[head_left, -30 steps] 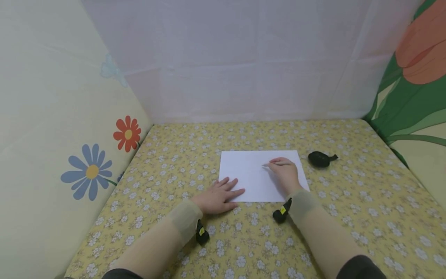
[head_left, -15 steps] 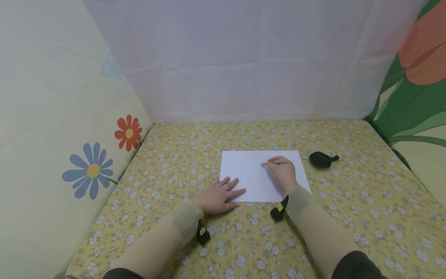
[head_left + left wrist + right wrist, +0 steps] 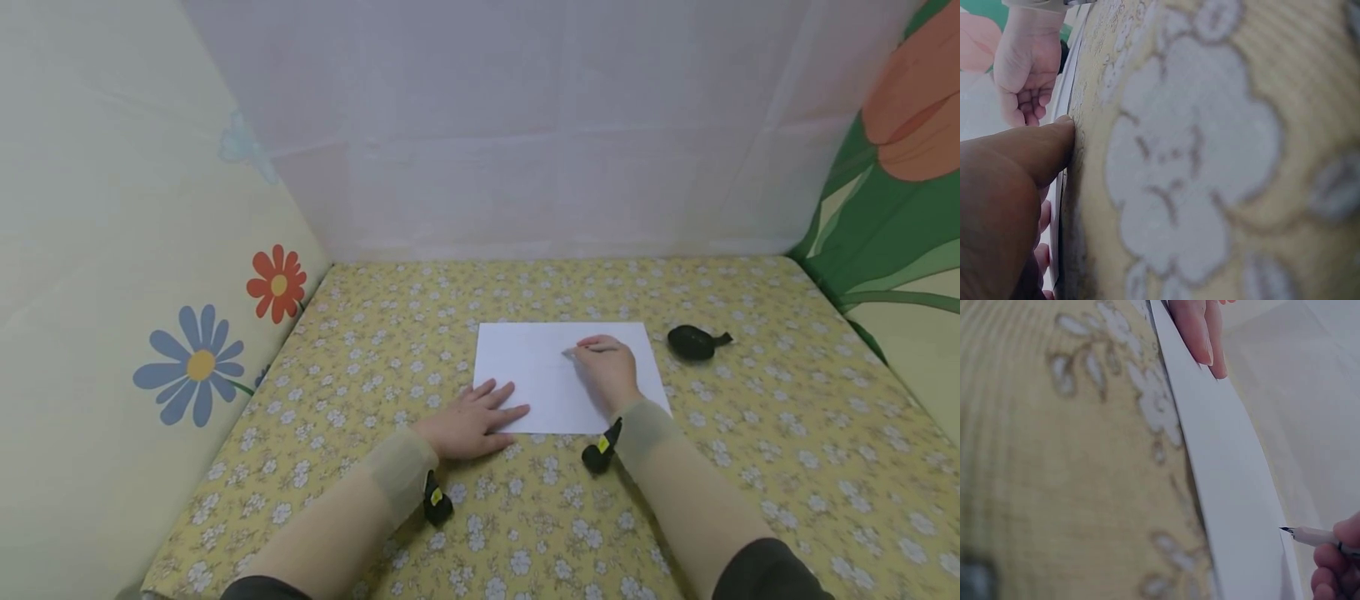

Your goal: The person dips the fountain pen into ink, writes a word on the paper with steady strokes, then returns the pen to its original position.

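Note:
A white sheet of paper (image 3: pixel 517 354) lies flat on the flowered tablecloth. My left hand (image 3: pixel 471 423) rests with spread fingers on its lower left corner, the thumb along the near edge. Over the right half of the sheet, my right hand (image 3: pixel 611 375) holds a slim pen (image 3: pixel 1313 536) between thumb and fingers. The pen has a pale barrel and a dark point, tilted toward the paper; whether the point touches is hard to tell. Any marks on the sheet are too faint to make out. In the left wrist view, the left thumb (image 3: pixel 1035 147) lies at the paper's edge.
To the right of the paper lies a black rounded object (image 3: pixel 692 342) with a short tail. The yellow flowered tablecloth (image 3: pixel 397 333) spreads around the sheet. A pale curtain (image 3: pixel 465 167) hangs behind, with flower-printed panels on both sides.
My right hand has shifted slightly left over the sheet with the pen, then stayed nearly still. The left hand keeps its place on the paper.

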The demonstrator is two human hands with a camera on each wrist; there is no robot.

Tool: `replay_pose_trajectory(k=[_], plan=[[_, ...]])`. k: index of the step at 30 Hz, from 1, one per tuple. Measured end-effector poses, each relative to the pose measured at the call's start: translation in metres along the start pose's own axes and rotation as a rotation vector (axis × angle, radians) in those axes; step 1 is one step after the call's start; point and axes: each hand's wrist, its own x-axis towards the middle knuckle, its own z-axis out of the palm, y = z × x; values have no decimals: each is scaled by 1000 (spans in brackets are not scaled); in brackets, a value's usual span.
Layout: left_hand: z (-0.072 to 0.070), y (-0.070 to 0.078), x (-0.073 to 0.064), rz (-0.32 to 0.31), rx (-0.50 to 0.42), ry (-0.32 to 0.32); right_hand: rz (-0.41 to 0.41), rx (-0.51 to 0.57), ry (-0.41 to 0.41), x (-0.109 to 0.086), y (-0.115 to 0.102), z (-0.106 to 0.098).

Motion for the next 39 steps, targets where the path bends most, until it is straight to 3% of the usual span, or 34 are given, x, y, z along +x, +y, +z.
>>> replay_pose_trajectory(k=[16,27,39], plan=[[0,0,1,3,-3,1,57,-5,-19,-5,-2,-5],[2,-1,1,-2,5,3,42,-89,-21,-10,0,-8],[2,-1,1,1,-6,11,41,-95,-48,-15,2,-11]])
